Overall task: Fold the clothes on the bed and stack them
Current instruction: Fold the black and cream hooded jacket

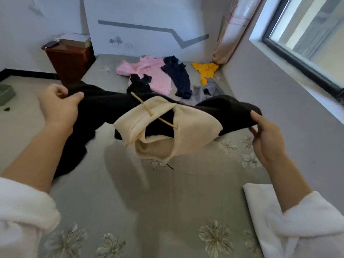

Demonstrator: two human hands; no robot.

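A black hoodie [104, 105] with a cream-lined hood [193, 131] and yellow drawstrings hangs stretched above the bed [167, 211]. My left hand [57, 107] pinches its left shoulder. My right hand [264, 135] grips the right shoulder. One black sleeve droops down at the left to the bedspread. Farther up the bed lie a pink garment [149, 71], a dark navy garment [178, 77], a yellow garment [205, 70], a grey garment [208, 91] and a small black piece [139, 81], all unfolded.
A folded white cloth [260, 207] lies at the bed's near right, partly under my sleeve. A brown bin [70, 60] stands at the far left beside the bed. The wall and window ledge [297, 81] run along the right side.
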